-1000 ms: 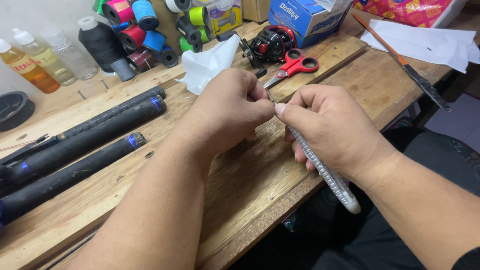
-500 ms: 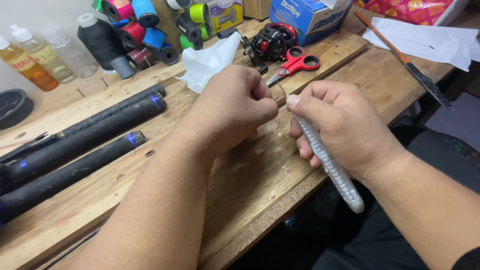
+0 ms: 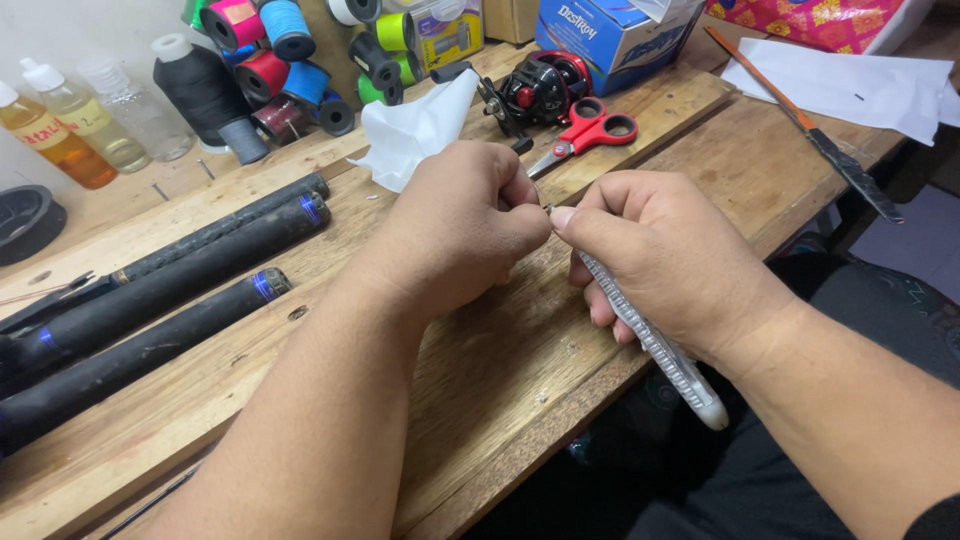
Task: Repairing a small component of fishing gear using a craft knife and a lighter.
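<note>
My right hand [image 3: 665,260] grips a slim silver-grey textured rod [image 3: 660,350] whose lower end juts out below the palm toward the bench edge. My left hand [image 3: 465,225] is closed in a fist, thumb and forefinger pinched at the rod's upper tip right beside my right thumb. Whatever sits between the left fingertips is hidden. Both hands hover over the wooden workbench [image 3: 500,370].
Three black rod handles with blue bands [image 3: 190,265] lie at the left. Behind the hands: white tissue [image 3: 415,130], red scissors [image 3: 590,130], a black and red fishing reel [image 3: 540,90], thread spools [image 3: 270,50], bottles [image 3: 70,125], a blue box [image 3: 610,40], a long blade [image 3: 820,140], white paper [image 3: 850,85].
Both hands have shifted slightly and the rod has tilted a little; the left fingers stay pinched at the rod's tip throughout.
</note>
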